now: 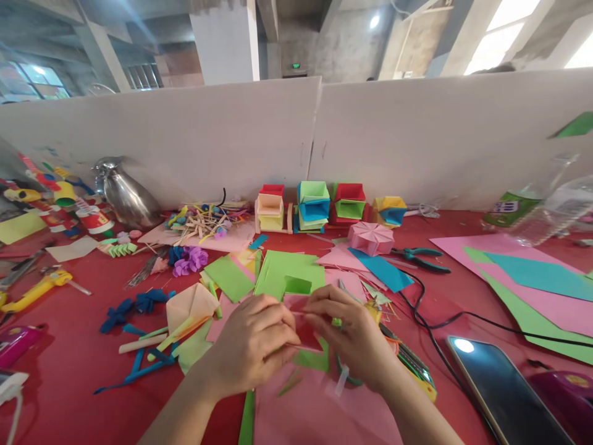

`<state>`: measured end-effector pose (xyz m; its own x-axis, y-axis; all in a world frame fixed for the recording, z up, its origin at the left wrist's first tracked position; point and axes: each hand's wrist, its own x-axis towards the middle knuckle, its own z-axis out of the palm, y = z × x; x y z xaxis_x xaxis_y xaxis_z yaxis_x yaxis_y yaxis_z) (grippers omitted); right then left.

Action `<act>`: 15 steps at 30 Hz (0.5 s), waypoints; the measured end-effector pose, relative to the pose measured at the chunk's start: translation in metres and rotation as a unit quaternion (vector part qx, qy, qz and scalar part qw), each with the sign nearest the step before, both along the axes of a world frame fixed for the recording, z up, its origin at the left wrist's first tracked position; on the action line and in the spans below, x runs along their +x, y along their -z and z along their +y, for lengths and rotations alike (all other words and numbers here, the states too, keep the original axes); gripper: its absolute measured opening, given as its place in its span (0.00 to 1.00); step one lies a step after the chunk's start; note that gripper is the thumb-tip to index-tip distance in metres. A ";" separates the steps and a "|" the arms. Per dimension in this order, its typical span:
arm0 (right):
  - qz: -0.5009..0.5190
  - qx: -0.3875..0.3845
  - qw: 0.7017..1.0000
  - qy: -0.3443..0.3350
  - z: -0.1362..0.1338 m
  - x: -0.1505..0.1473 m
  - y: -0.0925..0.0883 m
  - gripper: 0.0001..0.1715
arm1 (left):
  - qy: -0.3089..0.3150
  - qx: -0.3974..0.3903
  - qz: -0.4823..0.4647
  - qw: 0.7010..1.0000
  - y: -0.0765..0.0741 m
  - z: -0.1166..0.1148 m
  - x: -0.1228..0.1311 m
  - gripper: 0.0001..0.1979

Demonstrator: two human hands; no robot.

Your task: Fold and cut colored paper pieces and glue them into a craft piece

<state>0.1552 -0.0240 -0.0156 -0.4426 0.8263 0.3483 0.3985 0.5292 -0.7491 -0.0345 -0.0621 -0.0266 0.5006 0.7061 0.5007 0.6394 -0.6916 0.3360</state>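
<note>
Between my two hands is a small folded piece of pink paper (309, 334), its inner side looking darker red. My left hand (257, 340) grips its left edge with the fingers curled. From the other side my right hand (345, 330) pinches its upper right edge between thumb and fingers. Just beyond lies a stack of green paper (275, 272), with a small folded green piece (297, 285) on it. Under my hands spreads a large pink sheet (319, 408). A utility knife (412, 358) lies right of my right hand, partly hidden by it.
Folded paper boxes (314, 207) line the back, near a pink octagonal box (370, 238). Pliers (421, 256), a phone (504, 383) and a black cable (500, 324) lie right. A steel jug (127, 194), a yellow glue gun (39, 290) and paper strips (139, 361) are left.
</note>
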 end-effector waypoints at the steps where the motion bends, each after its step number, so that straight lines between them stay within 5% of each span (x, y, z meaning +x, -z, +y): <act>1: -0.001 0.007 1.000 0.027 0.000 0.008 -0.003 0.09 | -0.004 0.001 -0.014 1.000 0.001 0.001 -0.002 0.05; 3: -0.012 0.018 0.993 0.115 -0.004 0.031 -0.007 0.13 | -0.024 -0.001 -0.049 0.998 0.003 0.004 -0.005 0.06; 6: -0.202 0.031 0.947 0.248 -0.015 0.072 0.001 0.19 | -0.075 -0.016 -0.123 0.989 0.007 0.009 -0.011 0.06; 10: -0.344 0.003 0.908 0.237 -0.024 0.095 0.033 0.21 | -0.119 -0.089 -0.239 0.960 0.012 0.015 -0.014 0.05; 15: -0.243 -0.038 0.939 0.241 -0.019 0.095 0.053 0.15 | -0.141 -0.213 -0.320 0.912 0.016 0.017 -0.017 0.09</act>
<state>0.2498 -0.0434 -0.0691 -0.1017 0.9857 0.1342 0.8828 0.1516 -0.4446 -0.0510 -0.0456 -0.0425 -0.0295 0.9606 0.2765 0.3502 -0.2491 0.9029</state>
